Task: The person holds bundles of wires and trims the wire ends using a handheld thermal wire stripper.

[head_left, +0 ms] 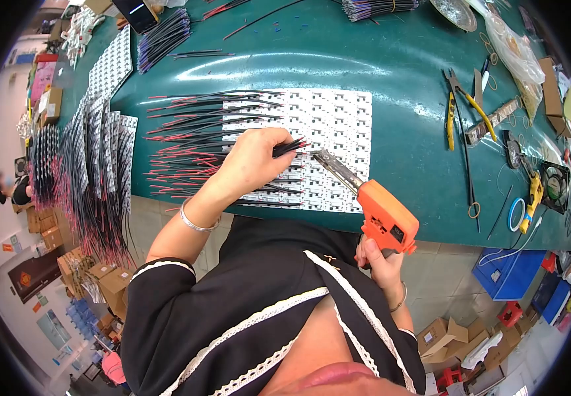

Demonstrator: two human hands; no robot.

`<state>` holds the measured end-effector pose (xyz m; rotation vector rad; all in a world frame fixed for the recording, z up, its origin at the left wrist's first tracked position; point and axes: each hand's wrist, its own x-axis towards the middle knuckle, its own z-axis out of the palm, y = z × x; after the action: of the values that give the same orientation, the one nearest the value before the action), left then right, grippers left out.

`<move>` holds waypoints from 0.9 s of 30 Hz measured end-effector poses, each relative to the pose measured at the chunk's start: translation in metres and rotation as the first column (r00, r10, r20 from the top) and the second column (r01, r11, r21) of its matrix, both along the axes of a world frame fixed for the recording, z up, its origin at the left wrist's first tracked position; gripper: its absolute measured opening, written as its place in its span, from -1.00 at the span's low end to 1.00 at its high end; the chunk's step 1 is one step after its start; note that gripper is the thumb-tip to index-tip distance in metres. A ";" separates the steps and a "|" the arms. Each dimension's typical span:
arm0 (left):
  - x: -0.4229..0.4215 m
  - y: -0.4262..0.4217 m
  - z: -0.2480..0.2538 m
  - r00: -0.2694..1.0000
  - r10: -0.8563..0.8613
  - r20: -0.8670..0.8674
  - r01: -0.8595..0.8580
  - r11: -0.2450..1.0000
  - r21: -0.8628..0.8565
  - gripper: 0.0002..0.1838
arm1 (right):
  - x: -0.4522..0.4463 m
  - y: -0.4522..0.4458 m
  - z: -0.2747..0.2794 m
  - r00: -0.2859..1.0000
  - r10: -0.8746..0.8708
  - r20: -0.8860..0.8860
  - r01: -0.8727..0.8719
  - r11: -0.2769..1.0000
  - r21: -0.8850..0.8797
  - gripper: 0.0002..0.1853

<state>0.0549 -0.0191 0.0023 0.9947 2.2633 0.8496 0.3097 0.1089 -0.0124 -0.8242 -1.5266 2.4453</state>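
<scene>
In the head view, my left hand [252, 160] is closed round a small bunch of black wires [288, 148] with red tips, over a white circuit board panel [348, 112]. My right hand [383, 263] grips the handle of an orange soldering gun [389, 212]. The gun's metal tip points up and left, close to the ends of the held wires; whether it touches anything I cannot tell. Rows of black and red wires [186, 135] stick out from the panel's left part past its edge. My left hand covers some of the panel.
Wired panels [110, 142] hang in a stack over the table's left edge. Wire bundles [164, 39] lie at the back. Yellow-handled pliers [452, 119], a yellow-handled tool [531, 201] and a small fan [554, 186] are on the right. A blue crate [506, 272] stands below the table.
</scene>
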 end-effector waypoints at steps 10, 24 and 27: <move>0.002 0.001 -0.003 0.997 -0.023 -0.074 0.023 1.000 -0.004 -0.85 | -0.005 -0.002 -0.002 0.999 0.013 0.029 -0.014 1.000 0.017 -0.68; -0.001 0.003 -0.002 0.988 -0.095 -0.123 0.092 0.995 -0.030 -0.83 | -0.004 -0.003 -0.001 1.000 -0.024 0.001 0.024 0.999 -0.027 -0.66; -0.005 0.003 -0.003 0.978 -0.157 -0.139 0.156 0.988 -0.020 -0.83 | -0.001 0.000 -0.001 0.999 -0.012 -0.038 0.009 0.998 -0.068 -0.74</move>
<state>0.0495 -0.0160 -0.0004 1.2456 2.2650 0.7214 0.3089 0.1092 -0.0137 -0.7901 -1.4302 2.5027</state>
